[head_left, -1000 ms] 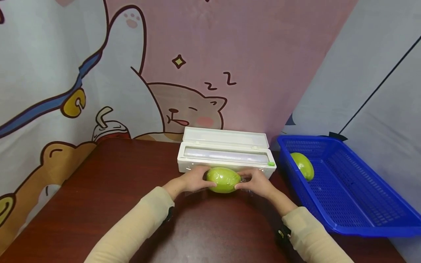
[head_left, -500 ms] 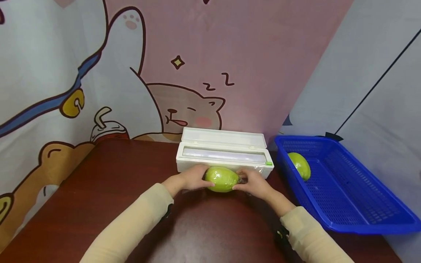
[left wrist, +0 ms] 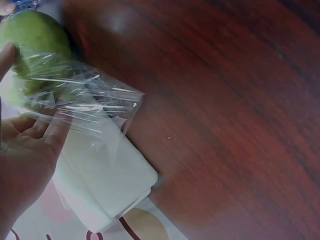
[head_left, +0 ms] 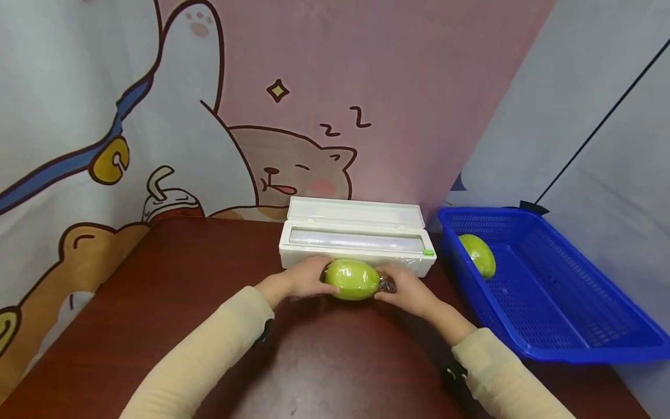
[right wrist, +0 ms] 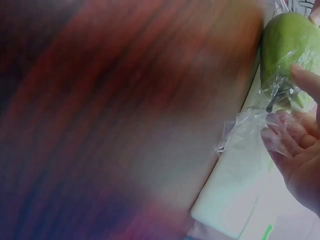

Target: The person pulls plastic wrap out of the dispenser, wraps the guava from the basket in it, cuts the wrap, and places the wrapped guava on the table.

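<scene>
Between my hands is a green mango, lying lengthwise just in front of the white cling film box. Clear cling film covers it, and loose ends stick out past both ends. My left hand grips the left end, thumb in front and fingers behind, with film lying over them. At the stem end, my right hand holds the mango by thumb and fingers, with bunched film around the dark stem. The fingertips behind the fruit are partly hidden in the head view.
The cling film box stands with its lid raised and the film roll showing. A blue basket on the right contains another green mango. A cartoon-printed cloth rises behind the brown table.
The film that was spread out beside the mango is now drawn in closer, bunched at the right end by my right hand. The mango stays almost in the same place.
</scene>
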`<action>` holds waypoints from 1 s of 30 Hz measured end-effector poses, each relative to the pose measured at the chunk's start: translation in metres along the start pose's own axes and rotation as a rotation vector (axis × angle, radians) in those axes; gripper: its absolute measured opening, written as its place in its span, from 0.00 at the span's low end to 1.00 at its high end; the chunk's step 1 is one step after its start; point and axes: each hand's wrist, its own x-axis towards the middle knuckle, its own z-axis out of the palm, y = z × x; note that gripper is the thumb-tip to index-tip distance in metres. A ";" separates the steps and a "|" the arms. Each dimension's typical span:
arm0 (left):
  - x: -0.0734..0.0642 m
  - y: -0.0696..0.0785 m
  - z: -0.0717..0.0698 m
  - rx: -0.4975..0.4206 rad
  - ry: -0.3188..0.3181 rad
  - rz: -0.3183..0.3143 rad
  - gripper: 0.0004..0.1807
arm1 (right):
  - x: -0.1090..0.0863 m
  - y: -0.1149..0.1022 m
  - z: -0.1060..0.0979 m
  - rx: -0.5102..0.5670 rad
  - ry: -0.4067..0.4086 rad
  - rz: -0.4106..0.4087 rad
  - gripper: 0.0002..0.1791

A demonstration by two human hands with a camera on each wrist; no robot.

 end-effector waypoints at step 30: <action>-0.019 -0.003 0.007 0.116 0.062 0.011 0.48 | -0.012 0.004 -0.017 -0.131 -0.054 0.029 0.27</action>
